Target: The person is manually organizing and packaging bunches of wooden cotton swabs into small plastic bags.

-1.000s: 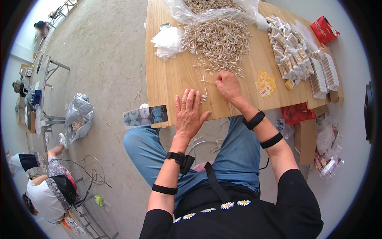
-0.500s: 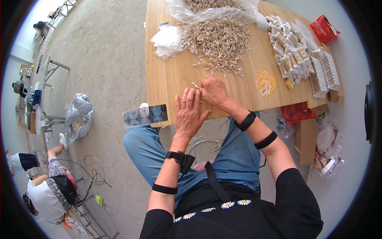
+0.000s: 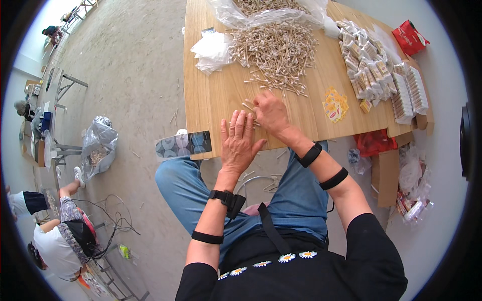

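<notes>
The right hand point(image 3: 271, 113) has slid in beside the flat, open left hand point(image 3: 240, 140), fingers pinched on thin wooden cotton swabs point(image 3: 249, 106) gathered on the pale wooden bench point(image 3: 211, 100).

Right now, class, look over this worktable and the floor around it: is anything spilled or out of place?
Yes. A few thin sticks lie scattered on the floor left of the wooden table, away from the big stick pile; more lie under the table edge.

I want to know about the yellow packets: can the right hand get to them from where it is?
Probably yes. The right hand rests on the table, and only bare wood lies between it and the yellow packets.
</notes>
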### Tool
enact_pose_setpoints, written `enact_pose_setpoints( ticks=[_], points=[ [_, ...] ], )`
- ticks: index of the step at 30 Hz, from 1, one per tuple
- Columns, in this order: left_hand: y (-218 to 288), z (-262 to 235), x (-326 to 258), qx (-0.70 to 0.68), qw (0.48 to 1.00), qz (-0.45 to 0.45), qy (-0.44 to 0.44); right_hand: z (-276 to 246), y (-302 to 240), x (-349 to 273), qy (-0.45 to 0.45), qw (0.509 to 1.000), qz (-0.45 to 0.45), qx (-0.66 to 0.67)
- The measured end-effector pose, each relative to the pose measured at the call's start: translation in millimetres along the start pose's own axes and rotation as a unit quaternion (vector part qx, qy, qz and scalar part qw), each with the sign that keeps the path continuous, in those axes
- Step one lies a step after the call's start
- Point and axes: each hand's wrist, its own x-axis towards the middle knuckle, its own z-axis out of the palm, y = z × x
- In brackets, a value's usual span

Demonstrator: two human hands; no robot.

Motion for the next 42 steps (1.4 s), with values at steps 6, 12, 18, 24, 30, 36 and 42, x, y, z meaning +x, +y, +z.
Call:
enact_pose_setpoints(
  ticks=[6,12,18,24,30,36,42],
  points=[
    [0,0,0,0.0,1.0,-0.009,0.002,-4,-11,-6,-0.09,0.993,-0.068,0.029],
    [4,-4,-2,0.019,1.0,-0.018,-0.008,-7,-7,-13,-0.081,0.992,-0.066,0.067],
    [5,-12,-11,-0.008,0.998,-0.055,-0.035,-29,-5,-48,-0.06,0.984,-0.155,0.063],
    [-7,-37,-24,-0.053,0.996,-0.048,-0.052,-30,-6,-69,-0.181,0.963,-0.195,-0.032],
    [-21,-43,-30,-0.014,0.993,-0.093,-0.072,-25,-13,-75,-0.178,0.96,-0.196,-0.088],
    [-16,-36,-34,-0.017,0.993,-0.086,-0.074,-22,-12,-77,-0.171,0.961,-0.194,-0.097],
    [-14,-36,-35,-0.029,0.994,-0.087,-0.06,-20,-12,-78,-0.16,0.961,-0.197,-0.105]
  ],
)
